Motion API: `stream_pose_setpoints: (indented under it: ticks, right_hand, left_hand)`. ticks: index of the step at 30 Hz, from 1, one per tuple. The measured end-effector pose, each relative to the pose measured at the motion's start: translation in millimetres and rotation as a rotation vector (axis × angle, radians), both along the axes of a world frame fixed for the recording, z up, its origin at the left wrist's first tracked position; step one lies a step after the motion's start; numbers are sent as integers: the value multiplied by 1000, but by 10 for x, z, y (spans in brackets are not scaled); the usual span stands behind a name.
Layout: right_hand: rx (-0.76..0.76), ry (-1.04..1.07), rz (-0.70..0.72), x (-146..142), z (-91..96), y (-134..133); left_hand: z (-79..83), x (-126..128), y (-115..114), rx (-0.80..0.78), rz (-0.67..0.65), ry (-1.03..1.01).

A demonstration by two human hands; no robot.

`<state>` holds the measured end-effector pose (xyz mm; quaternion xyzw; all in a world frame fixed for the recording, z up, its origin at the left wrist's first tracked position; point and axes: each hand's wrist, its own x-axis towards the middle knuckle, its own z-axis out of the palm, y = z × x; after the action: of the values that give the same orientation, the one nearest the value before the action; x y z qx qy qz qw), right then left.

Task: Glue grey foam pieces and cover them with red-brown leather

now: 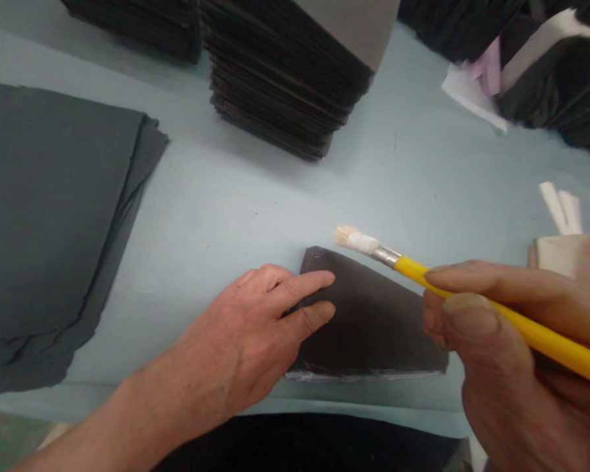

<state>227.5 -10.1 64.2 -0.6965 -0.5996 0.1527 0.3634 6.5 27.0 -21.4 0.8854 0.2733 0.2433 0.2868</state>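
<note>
My right hand (511,347) grips a yellow-handled paintbrush (413,267) between thumb and fingers. Pale bristles on the brush point left, with white wrapping near the metal collar, just above the far edge of a dark cut piece (373,314). This piece looks like a thin stack of fabric or stiff sheet, and its near edge carries a streaky white line. My left hand (260,321) lies on its left end, index finger and thumb stretched out over the surface; the other fingers are partly hidden.
A tall stack of dark cut pieces (280,85) stands at the back, beside another stack (142,23). Dark grey fabric (54,216) lies at left on the pale blue table (206,196). Dark bundles (560,85) sit at back right, and white strips (563,206) at right.
</note>
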Motion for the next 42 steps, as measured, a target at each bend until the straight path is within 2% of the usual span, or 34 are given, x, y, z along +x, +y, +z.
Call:
stream_pose_setpoints:
  ticks: [3, 6, 10, 15, 21, 27, 32, 37, 42]
  right_hand:
    - [40, 234, -33, 47, -84, 122]
    - [44, 483, 27, 140, -199, 330]
    - [-45, 572, 89, 268, -340, 650]
    - [-111, 567, 179, 305, -403, 957]
    - [-237, 575, 253, 252, -420, 1099]
    - [-208, 525, 275, 314, -476, 1248]
    - [-242, 424, 273, 333, -478, 1278]
    - [-218, 318, 261, 233, -435, 1253]
    - [-200, 259, 331, 189, -341, 1273]
  left_hand:
    - [-1, 0, 3, 18, -2, 23]
    - [-1, 3, 5, 31, -12, 49]
    - [8, -3, 6, 10, -19, 39]
    - [27, -7, 8, 3, -2, 56]
    - [18, -25, -17, -15, -4, 33]
    - [55, -18, 6, -18, -10, 30]
    - [119, -9, 37, -6, -19, 62]
    - [128, -29, 32, -11, -16, 59]
    - [119, -33, 35, -10, -19, 60]
